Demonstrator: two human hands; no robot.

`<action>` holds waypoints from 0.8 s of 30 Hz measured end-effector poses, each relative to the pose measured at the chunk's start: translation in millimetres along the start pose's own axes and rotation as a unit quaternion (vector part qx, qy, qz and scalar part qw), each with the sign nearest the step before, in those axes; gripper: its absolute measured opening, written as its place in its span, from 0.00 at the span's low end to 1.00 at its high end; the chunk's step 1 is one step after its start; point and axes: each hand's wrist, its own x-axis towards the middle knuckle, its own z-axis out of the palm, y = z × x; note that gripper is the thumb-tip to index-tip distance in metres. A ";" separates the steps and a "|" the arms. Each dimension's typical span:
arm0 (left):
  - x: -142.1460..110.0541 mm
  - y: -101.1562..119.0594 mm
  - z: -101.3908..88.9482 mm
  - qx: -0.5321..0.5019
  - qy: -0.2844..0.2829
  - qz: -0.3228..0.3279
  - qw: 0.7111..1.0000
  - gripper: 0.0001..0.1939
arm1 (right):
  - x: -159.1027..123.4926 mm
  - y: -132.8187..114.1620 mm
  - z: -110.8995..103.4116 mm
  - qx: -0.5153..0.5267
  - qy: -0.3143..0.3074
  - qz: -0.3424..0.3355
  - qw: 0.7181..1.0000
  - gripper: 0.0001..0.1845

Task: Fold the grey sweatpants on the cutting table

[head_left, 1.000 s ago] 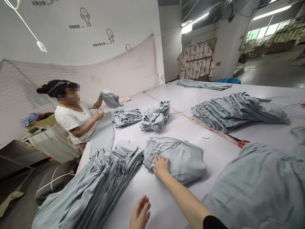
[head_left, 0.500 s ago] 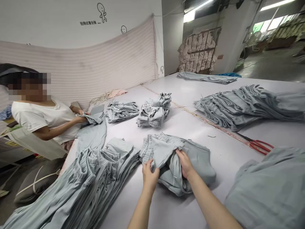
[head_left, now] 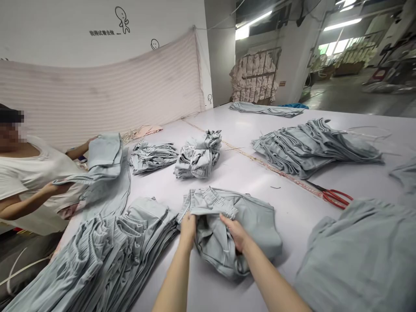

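Grey-blue pants [head_left: 260,221] with a gathered elastic waistband lie bunched on the table in front of me. My left hand [head_left: 187,230] is closed on the near edge of the cloth, just below the waistband. My right hand [head_left: 235,233] pinches the same pants to the right, its lower fingers partly hidden in the folds. Between my hands the fabric stretches in a short straight edge, with an open, darker fold beneath it. Left of my hands, a long stack of matching pants [head_left: 107,251] reaches toward the table's near left side.
Behind are a tied bundle [head_left: 196,158] and a folded pile [head_left: 152,156]. Red-handled scissors [head_left: 336,198] lie right, by a larger heap [head_left: 315,147]. More grey cloth [head_left: 360,255] covers the near right. A co-worker [head_left: 35,173] at left holds up a garment [head_left: 105,156].
My left hand has gone from loosely spread fingers to a grip on the pants' edge. My right hand has shifted its hold lower. The co-worker has lifted a garment; the view has turned right.
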 end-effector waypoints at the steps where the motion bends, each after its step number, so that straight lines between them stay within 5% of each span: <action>1: -0.4 -2.8 -8.4 -0.048 0.002 -0.013 0.999 0.21 | -1.3 -3.7 -2.3 0.034 -0.019 0.022 0.999 0.23; 5: -16.4 -25.4 -39.1 -0.238 -0.009 -0.089 0.967 0.33 | -10.6 -27.9 -14.1 0.153 0.024 0.006 0.988 0.19; 10: -62.0 -61.6 -34.3 -0.528 0.001 -0.139 0.838 0.28 | -28.3 -72.3 -22.8 0.252 0.100 -0.103 0.957 0.17; 15: -94.1 -68.9 2.6 -0.447 0.023 -0.215 0.868 0.32 | -56.4 -111.0 -15.9 0.277 0.082 -0.176 0.941 0.15; 17: -97.9 -60.2 10.4 -0.444 0.059 -0.245 0.860 0.32 | -72.8 -127.0 -7.6 0.264 0.056 -0.223 0.937 0.14; 20: -102.5 -42.7 0.9 -0.563 0.075 -0.274 0.776 0.22 | -103.3 -160.3 11.8 0.231 -0.001 -0.303 0.925 0.14; 24: -121.2 -48.0 -42.0 -0.697 0.061 -0.276 0.659 0.15 | -155.4 -214.9 47.3 0.212 -0.063 -0.405 0.887 0.14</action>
